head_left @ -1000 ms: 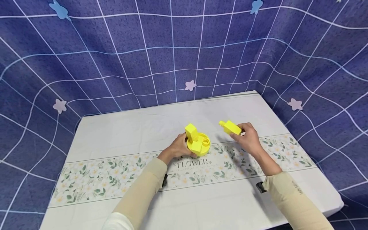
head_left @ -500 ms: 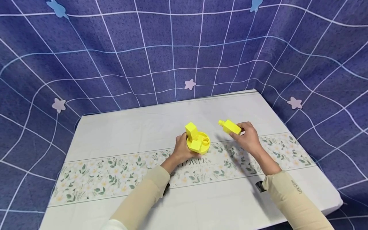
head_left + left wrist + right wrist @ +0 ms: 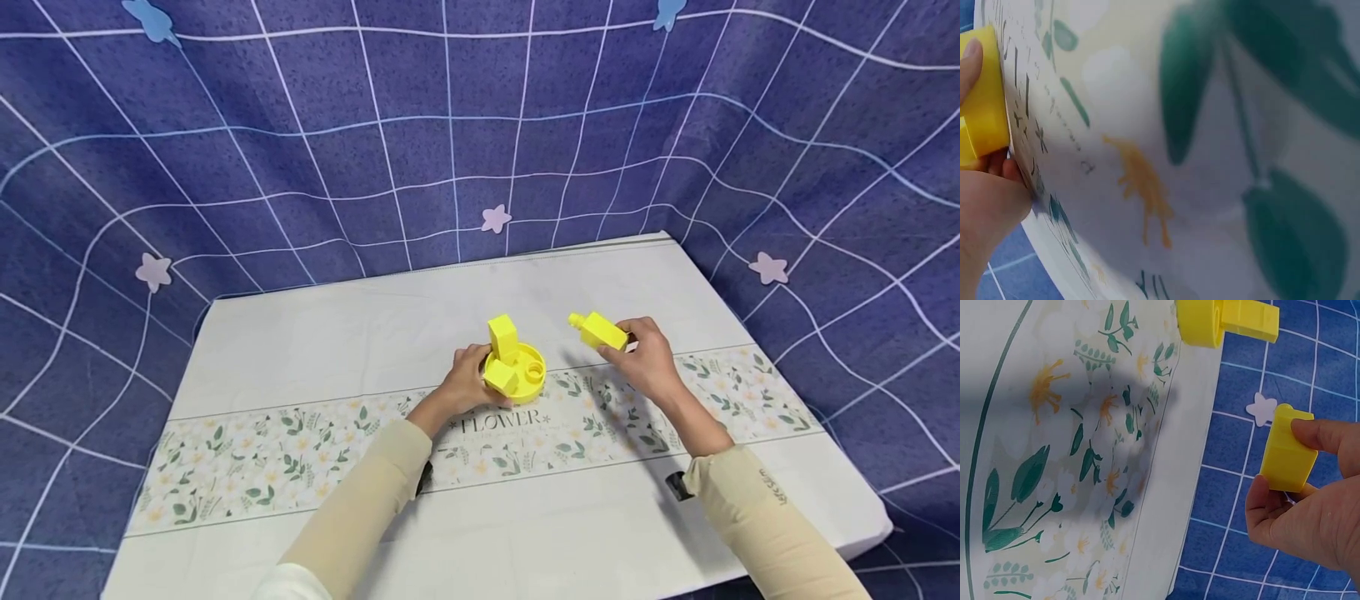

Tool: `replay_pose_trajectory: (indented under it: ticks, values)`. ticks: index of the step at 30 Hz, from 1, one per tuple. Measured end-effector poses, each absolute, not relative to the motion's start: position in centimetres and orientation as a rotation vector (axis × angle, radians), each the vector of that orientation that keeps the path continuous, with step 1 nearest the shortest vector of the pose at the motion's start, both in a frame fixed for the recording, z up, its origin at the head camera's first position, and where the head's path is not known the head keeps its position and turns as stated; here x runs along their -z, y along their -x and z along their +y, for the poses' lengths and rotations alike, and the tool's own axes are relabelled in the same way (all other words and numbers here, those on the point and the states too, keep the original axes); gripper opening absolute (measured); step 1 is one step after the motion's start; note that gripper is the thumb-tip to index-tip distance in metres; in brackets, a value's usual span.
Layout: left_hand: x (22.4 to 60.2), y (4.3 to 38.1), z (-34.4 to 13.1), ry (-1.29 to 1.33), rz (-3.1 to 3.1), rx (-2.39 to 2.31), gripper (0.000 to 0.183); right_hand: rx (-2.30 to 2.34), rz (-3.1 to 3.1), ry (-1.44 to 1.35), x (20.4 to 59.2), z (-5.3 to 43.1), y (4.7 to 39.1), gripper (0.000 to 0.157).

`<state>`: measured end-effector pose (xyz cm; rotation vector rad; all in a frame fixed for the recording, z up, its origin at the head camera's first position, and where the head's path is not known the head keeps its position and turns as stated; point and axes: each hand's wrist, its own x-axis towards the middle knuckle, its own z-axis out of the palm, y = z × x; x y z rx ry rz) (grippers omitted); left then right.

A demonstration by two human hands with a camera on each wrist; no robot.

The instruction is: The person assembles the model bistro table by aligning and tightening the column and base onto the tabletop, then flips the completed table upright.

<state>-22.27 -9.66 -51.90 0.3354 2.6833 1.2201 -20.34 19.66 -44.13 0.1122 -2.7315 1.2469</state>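
Observation:
A round yellow tray (image 3: 528,392) with a raised rim sits over the printed band, gripped at its left side by my left hand (image 3: 459,385). Two box-shaped yellow pieces rise from it: a taller block (image 3: 503,333) at the back and a lower-looking block (image 3: 500,377) leaning toward me. On the tray's right side is a bare ring socket (image 3: 535,372). My right hand (image 3: 649,357) pinches a yellow bottle-shaped block (image 3: 604,331) in the air, its narrow ribbed neck pointing left toward the tray. The right wrist view shows thumb and fingers on opposite sides of this block (image 3: 1289,453).
A white tablecloth (image 3: 360,342) with a floral band and the word FLOWER covers the table. Behind it and at both sides hangs a dark blue curtain (image 3: 405,150) with white grid lines and stars. A dark band (image 3: 679,486) shows below the right cuff.
The left hand has turned the round tray clockwise: the near block has swung left, the tall block slightly right. The right hand holds its bottle-shaped block nearly still.

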Motion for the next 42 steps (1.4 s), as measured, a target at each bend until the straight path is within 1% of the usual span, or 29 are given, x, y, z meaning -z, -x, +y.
replay_pose_trajectory:
  ticks: [7,14,20,36,42]
  values:
    - [52.0,21.4,-8.9,-0.282,2.722,-1.248,0.114,-1.254,-2.722,-0.122,44.0,19.5,20.3,0.040]
    - [52.4,21.1,-8.6,-0.303,2.807,-1.212,0.106,-1.248,-2.720,-0.143,44.0,19.4,20.3,0.039]
    - [52.3,21.6,-9.3,-0.324,2.776,-1.218,0.102,-1.257,-2.728,-0.153,43.9,19.2,20.3,0.042]
    - [52.3,21.8,-9.5,-0.277,2.710,-1.291,0.102,-1.278,-2.755,-0.312,43.4,18.1,20.4,0.040]
    - [52.4,21.8,-9.5,-0.295,2.696,-1.309,0.102,-1.258,-2.769,-0.399,43.8,17.4,20.4,0.040]
